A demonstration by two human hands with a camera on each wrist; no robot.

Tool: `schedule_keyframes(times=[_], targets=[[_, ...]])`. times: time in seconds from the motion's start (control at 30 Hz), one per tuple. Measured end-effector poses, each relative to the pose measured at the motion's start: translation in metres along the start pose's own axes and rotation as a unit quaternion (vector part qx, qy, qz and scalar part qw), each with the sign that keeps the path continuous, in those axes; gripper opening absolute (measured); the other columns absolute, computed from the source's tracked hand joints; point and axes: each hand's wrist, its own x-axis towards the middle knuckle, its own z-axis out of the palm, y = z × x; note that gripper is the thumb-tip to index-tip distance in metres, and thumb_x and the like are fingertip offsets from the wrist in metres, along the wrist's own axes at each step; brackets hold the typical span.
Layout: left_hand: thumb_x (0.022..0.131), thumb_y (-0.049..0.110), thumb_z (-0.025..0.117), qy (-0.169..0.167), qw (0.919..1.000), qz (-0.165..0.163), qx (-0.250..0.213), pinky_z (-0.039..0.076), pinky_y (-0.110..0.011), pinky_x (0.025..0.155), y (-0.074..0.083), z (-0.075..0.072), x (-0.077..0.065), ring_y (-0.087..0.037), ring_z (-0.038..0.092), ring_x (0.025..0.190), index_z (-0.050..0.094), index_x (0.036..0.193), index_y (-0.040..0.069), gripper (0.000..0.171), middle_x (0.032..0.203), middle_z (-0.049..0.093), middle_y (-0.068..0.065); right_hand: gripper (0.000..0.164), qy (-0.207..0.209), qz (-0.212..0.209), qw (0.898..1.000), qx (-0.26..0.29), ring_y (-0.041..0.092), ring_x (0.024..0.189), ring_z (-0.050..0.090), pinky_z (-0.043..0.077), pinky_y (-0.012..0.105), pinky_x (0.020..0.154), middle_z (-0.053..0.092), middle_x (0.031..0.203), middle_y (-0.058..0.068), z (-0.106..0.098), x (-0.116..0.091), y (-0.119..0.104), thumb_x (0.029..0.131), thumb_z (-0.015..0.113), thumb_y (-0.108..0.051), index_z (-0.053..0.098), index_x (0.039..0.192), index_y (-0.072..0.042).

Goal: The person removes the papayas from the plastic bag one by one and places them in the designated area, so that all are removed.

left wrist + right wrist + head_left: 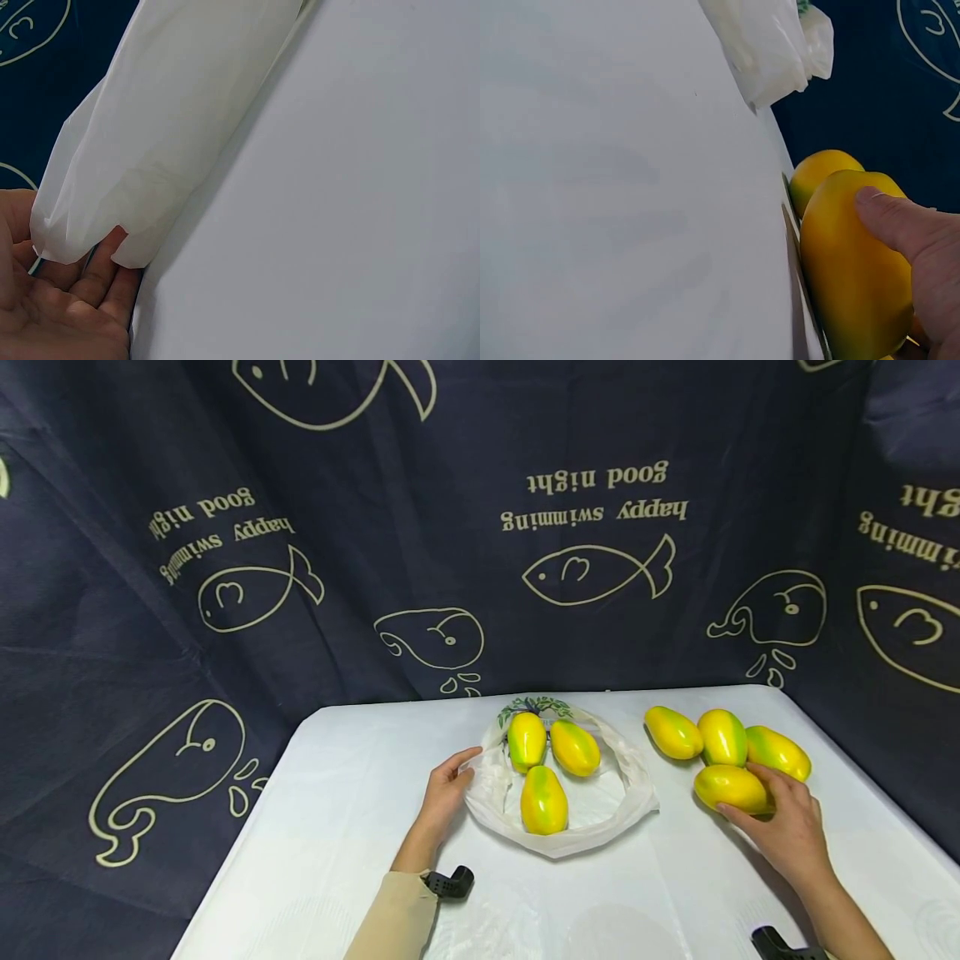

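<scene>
A white plastic bag [600,839] lies spread wide on the table, with three yellow-green mangoes inside: one at the back left [527,742], one at the back right [575,747] and one at the front [544,802]. My left hand [447,789] holds the bag's left rim. Close up in the left wrist view, the fingers [94,281] lie against the bag's white film [180,97]. On the right, my right hand [791,827] grips the nearest mango [729,788] of a cluster. Its thumb presses the mango's side in the right wrist view, while the other fingers are mostly hidden.
Behind the gripped mango lie three more: a left one [672,732], a middle one [722,737] and a right one [780,752]. A white cloth covers the table [322,827]. Dark curtains [420,527] with fish drawings hang close behind it and along its sides.
</scene>
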Motion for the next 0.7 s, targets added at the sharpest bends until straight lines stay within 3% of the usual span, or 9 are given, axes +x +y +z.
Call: schedule_keyframes(times=[0.3, 0.7], targets=[[0.098, 0.007, 0.053, -0.005, 1.0000, -0.001, -0.006, 0.015, -0.049, 0.128, 0.0019, -0.0010, -0.0001, -0.026, 0.028, 0.153, 0.067, 0.131, 0.019, 0.038, 0.152, 0.050, -0.004, 0.077, 0.019, -0.017, 1.000, 0.007, 0.056, 0.125, 0.028, 0.027, 0.061, 0.092, 0.035, 0.145, 0.034, -0.0004, 0.0010, -0.0035, 0.079, 0.084, -0.017, 0.044, 0.143, 0.001], [0.098, 0.004, 0.052, -0.001, 0.9999, -0.004, -0.015, 0.014, -0.051, 0.128, 0.0029, 0.0000, 0.0009, -0.031, 0.026, 0.153, 0.064, 0.134, 0.011, 0.038, 0.155, 0.047, -0.012, 0.073, 0.014, -0.034, 0.999, 0.028, 0.057, 0.128, 0.025, 0.025, 0.063, 0.093, 0.036, 0.145, 0.033, -0.0003, 0.0005, -0.0064, 0.078, 0.083, -0.013, 0.047, 0.140, 0.001]])
